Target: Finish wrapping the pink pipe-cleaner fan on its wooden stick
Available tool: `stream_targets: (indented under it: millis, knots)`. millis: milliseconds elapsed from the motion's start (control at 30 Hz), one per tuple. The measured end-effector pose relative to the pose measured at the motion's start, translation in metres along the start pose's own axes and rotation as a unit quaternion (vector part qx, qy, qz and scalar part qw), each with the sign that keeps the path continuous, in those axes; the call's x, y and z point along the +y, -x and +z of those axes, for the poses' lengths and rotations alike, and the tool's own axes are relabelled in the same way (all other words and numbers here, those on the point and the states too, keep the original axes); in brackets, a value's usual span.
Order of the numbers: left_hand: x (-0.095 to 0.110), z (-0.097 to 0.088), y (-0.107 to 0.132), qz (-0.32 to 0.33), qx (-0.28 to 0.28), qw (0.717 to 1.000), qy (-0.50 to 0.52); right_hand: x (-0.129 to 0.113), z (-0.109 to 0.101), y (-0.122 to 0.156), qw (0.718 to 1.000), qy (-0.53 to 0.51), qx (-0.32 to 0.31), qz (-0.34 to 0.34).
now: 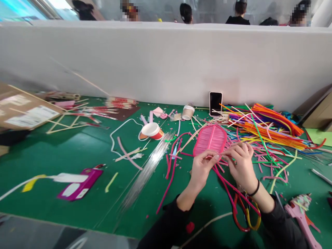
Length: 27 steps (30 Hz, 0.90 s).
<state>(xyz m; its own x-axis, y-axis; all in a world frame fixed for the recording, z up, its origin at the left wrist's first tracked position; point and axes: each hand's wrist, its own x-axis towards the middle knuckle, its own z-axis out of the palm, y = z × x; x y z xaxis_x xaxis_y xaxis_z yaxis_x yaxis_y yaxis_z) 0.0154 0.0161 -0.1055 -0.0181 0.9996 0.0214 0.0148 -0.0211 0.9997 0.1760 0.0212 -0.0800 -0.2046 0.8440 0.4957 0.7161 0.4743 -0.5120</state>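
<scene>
pink panel [207, 140] right of centre, above the green worktop [103, 216], oval with a thicker rim and a rib down the middle; can't tell if it rests on the surface. left hand [200, 169]: grip pinching the near rim, thumb against fingers. right hand [241, 167]: grip pinching too, at the near right part of the panel, fingertips just beside the left's; rim or a loose end of it, too small to tell. black band [255, 188] round right wrist. long pink strips [225, 183] run from under the hands to the near side, by red handles [241, 229] and a yellow handle [255, 227] near the right wrist.

pile of coloured stems [275, 129] right of panel, phone [215, 103] upright at the far side, paper-wrapped roll [188, 112] left of it. cup [161, 134], tilted, left of panel; bundle of clear rods [153, 162] slanting nearer. purple pack [90, 175] with white power strip [71, 177] on it, near left. box [28, 112] far left. pink glue gun [298, 214] near right. white partition [155, 58] along the far side, people's heads beyond it.
</scene>
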Motion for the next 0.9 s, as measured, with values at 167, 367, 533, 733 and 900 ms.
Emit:
stream_targets:
  millis: [167,367,533,733,900]
  knots:
    - [0.007,-0.004,-0.007,-0.018,-0.064,0.997,-0.026,0.008,-0.003,-0.001,1.000,0.007,-0.003,0.009]
    - [0.021,-0.019,-0.022,0.095,-0.154,0.961,-0.209,0.017,-0.017,-0.016,0.996,0.049,-0.060,-0.051]
    - [0.016,-0.016,-0.027,0.107,-0.170,0.959,-0.199,0.015,-0.019,-0.023,0.990,0.060,-0.093,-0.085]
    - [0.008,-0.013,-0.024,0.087,-0.135,0.982,-0.104,0.010,-0.020,-0.020,0.993,0.038,-0.089,-0.066]
    - [-0.005,-0.002,-0.013,0.057,-0.020,0.998,-0.020,-0.002,-0.005,-0.003,1.000,0.001,-0.016,0.020]
